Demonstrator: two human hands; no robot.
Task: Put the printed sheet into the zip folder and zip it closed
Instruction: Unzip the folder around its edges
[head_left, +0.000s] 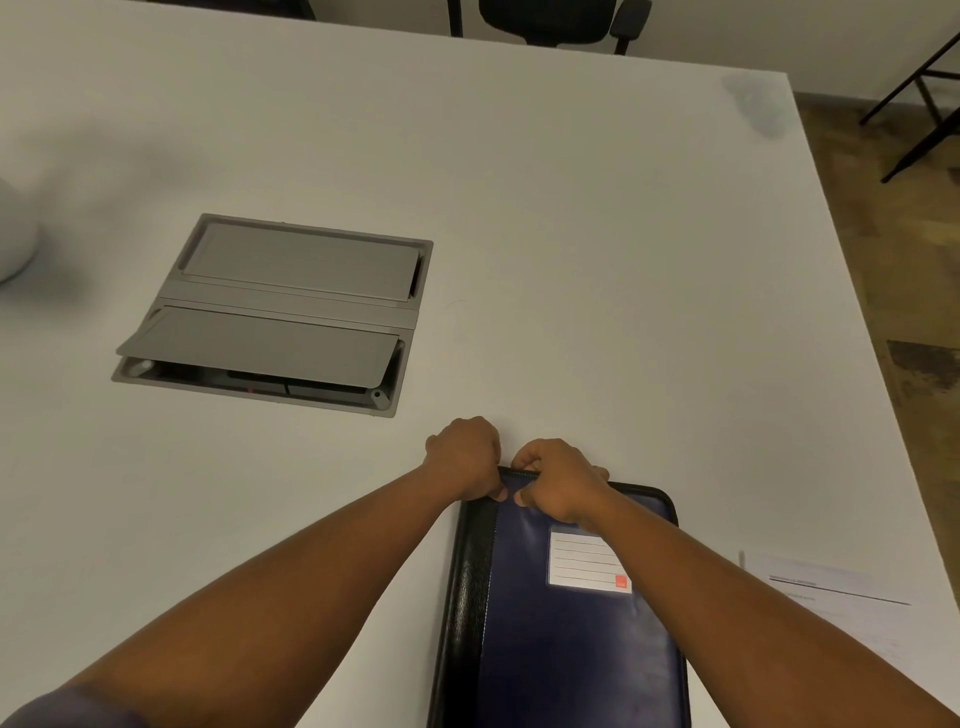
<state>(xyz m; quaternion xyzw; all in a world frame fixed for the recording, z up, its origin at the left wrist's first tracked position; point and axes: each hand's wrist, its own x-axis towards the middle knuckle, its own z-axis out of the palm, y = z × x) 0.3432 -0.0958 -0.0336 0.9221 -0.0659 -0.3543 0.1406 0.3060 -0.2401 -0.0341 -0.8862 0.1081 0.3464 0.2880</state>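
A dark blue zip folder with a black spine and a white label lies flat on the white table, near its front edge. My left hand grips the folder's far left corner with curled fingers. Right beside it, my right hand pinches the folder's far edge, where the zip runs; the zip pull itself is hidden under the fingers. The printed sheet lies flat on the table to the right of the folder, apart from it.
A grey cable hatch is set into the table at the left, its near flap slightly lifted. A white rounded object sits at the far left edge. A black office chair stands beyond the table. The table's right edge drops to a wooden floor.
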